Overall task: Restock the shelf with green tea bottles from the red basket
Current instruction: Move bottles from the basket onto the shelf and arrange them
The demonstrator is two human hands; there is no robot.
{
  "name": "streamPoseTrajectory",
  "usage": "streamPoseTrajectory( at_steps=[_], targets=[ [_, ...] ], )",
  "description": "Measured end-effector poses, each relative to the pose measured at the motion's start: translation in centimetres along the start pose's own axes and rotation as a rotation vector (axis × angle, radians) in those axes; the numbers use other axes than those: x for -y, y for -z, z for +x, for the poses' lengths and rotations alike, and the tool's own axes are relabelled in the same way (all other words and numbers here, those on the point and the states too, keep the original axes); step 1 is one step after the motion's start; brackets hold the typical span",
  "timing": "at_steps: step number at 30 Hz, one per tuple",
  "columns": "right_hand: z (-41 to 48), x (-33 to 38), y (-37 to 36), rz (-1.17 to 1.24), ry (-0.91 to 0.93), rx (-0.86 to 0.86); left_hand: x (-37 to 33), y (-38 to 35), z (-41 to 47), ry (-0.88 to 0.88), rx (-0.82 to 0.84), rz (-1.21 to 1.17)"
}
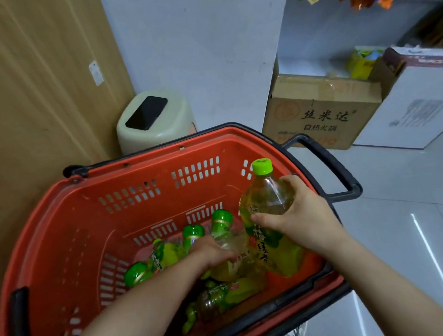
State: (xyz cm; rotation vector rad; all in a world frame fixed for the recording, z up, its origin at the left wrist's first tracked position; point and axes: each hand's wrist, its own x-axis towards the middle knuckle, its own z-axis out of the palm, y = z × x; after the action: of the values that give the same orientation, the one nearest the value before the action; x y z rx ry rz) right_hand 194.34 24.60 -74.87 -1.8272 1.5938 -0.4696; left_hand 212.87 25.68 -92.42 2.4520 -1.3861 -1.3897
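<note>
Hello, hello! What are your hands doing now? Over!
Right hand gripping one green tea bottle, lifted. Left hand down in red basket, closing on another bottle. Nothing blocking.

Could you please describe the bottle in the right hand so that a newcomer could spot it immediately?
Find the red basket on the floor. At its right side, the right hand grips a green tea bottle. Unlike the others lying inside, it is raised, its bright green cap uppermost.

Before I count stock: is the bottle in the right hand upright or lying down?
Roughly upright: the bottle in the right hand has its green cap on top.
</note>
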Motion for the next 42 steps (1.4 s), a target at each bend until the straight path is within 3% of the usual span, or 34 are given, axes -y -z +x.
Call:
streamPoseTrajectory(
  at_steps=[4,9,14,19,23,28,31,35,42],
  targets=[
    [-0.2,0.4,0.1,-0.048,0.000,0.032,0.1,4.5,-4.3,-0.090,-0.125,0.223],
    [-1.5,2.9,0.2,-0.131,0.077,0.067,1.3,11.5,-12.5,-0.184,-0.314,0.348],
    [-3.3,7.7,0.7,-0.068,0.210,0.031,4.1,18.1,-23.7,-0.219,-0.511,0.388],
    [-6.7,15.7,0.4,0.162,0.407,-0.029,8.2,23.0,-37.0,-0.169,-0.748,0.384],
    [-11.3,22.2,-0.7,0.404,0.535,0.058,12.2,25.9,-47.4,-0.071,-0.988,0.328],
    [-17.3,30.7,-2.3,0.487,0.780,0.163,17.4,28.9,-58.4,0.143,-1.205,0.364],
    [-19.4,36.2,-3.9,0.529,0.863,0.212,20.1,30.7,-63.4,0.288,-1.201,0.409],
    [-21.6,42.0,-7.1,0.620,0.926,0.257,22.2,33.0,-66.3,0.452,-1.058,0.523],
    [-23.8,47.3,-12.2,0.589,0.988,0.283,26.0,36.5,-64.9,0.499,-0.793,0.622]
  ],
)
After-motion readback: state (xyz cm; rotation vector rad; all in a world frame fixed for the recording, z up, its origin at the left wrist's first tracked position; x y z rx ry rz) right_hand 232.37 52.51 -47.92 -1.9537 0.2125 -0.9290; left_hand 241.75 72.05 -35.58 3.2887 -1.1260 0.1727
